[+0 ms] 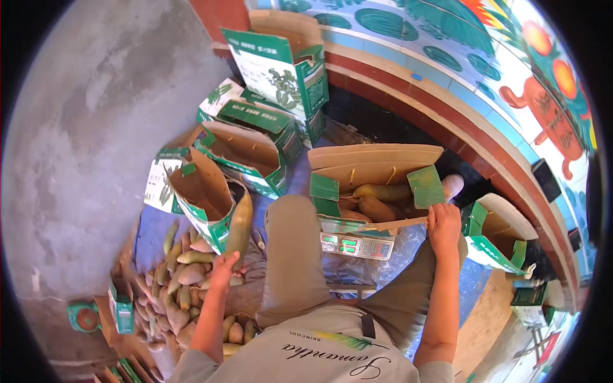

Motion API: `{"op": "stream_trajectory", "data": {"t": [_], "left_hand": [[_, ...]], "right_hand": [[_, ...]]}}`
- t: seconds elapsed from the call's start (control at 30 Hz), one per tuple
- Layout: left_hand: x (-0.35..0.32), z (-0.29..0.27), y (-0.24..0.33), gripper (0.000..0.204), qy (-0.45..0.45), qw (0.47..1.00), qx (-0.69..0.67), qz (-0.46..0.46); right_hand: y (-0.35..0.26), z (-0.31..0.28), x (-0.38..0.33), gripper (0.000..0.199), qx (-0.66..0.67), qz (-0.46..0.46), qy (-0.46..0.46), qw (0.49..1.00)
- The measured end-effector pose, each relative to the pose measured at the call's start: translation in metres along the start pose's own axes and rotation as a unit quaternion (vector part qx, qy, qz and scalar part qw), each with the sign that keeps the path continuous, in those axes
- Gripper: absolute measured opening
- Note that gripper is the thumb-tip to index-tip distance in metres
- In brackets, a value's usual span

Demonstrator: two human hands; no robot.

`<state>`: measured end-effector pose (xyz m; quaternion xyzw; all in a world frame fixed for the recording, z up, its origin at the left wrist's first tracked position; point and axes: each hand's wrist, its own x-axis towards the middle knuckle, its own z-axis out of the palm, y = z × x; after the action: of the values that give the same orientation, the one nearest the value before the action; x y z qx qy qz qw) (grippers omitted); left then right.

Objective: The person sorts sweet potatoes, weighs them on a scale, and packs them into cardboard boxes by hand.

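Note:
My left hand [223, 270] is closed round the lower end of a long yellow-green, cucumber-shaped vegetable [241, 220], which stands nearly upright beside my left knee. My right hand [443, 223] grips the near right corner of an open carton [377, 157], at its cardboard flap. Inside that carton lie several long vegetables [377, 208], some reddish brown and one greener. Beneath the carton is a digital scale [357, 246] with a lit green display. Left of my leg, a heap of green and brownish vegetables [185, 281] covers the floor.
Open green-and-white cartons [203, 191] stand at the left, with stacked cartons [274, 70] behind. Another open carton [498, 236] sits at the right. A blue sheet [150, 236] lies underneath. A painted wall [434, 38] borders the far right; a green round object [83, 316] is at lower left.

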<state>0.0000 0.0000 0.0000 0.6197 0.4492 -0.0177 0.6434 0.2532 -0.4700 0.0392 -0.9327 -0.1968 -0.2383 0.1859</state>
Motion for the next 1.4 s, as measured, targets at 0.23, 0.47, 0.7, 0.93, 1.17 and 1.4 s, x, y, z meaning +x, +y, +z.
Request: {"op": "stream_trajectory", "data": {"t": [0.23,0.47,0.7,0.93,1.17,1.4], "left_hand": [[-0.037,0.059,0.133,0.043,-0.08,0.958,0.104,0.256],[-0.04,0.151,0.203,0.043,-0.16,0.853,0.336,0.366],[-0.017,0.247,0.206,0.043,-0.155,0.739,0.539,0.372],[0.019,0.261,0.181,0.039,-0.178,0.764,0.469,0.406],[0.008,0.194,0.181,0.024,-0.073,0.798,0.315,0.508],[0.047,0.084,0.116,0.02,0.069,0.817,0.319,0.475]], "right_hand": [[0.009,-0.007,-0.003,0.013,0.02,-0.011,0.017,1.0],[0.012,-0.007,-0.002,0.012,0.029,-0.01,0.014,0.999],[0.012,-0.01,-0.003,0.012,0.041,-0.006,0.004,0.999],[0.012,-0.008,-0.001,0.013,0.039,-0.001,-0.002,0.999],[0.013,-0.01,0.001,0.013,0.047,-0.001,-0.002,0.999],[0.012,-0.003,0.0,0.012,0.034,-0.007,0.007,0.999]]}}
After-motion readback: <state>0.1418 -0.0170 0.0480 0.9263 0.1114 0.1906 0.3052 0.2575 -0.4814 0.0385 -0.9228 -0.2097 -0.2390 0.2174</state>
